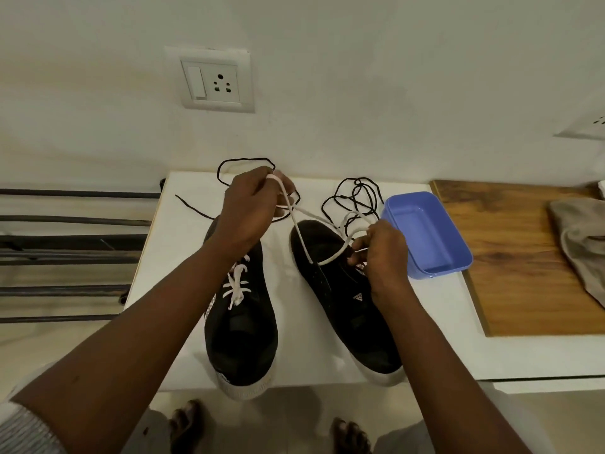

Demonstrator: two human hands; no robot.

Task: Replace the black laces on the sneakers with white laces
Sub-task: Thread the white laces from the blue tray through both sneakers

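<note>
Both hands are closed on one white lace (302, 237). The left hand (252, 208) is held raised over the far part of the table (170, 257), with its fingers curled round one lace end. The right hand (383, 253) is held low at the eyelets of the right sneaker (343, 309), with the other part of the lace pinched between thumb and fingers. From the left hand's grip the lace is drawn taut down to that shoe's eyelet row, and a slack loop is seen between shoe and right hand. Sneakers counted: 2, black with white soles, set side by side on the white table, toes toward the person and slightly over the near edge. On the left sneaker (242, 339) a second white lace (237, 283) is seen crossed through the eyelets. White laces counted: 2. Black laces counted: 2, both loose on the table beyond the shoes. One black lace (245, 159) is looped behind the left hand and the other black lace (358, 182) is tangled just left of a blue plastic box (435, 237). That box, count 1, is placed just beside the right hand at the table's right edge. Further right, 1 wooden board (523, 257) is seen with 1 grey cloth (579, 244) on it. On the wall, 1 socket plate (217, 81) is mounted above the table and a second socket plate (586, 126) is cut off at the right edge. Dark metal bars (65, 221) are seen left of the table. Two bare feet (185, 424) are seen below the near edge.
</note>
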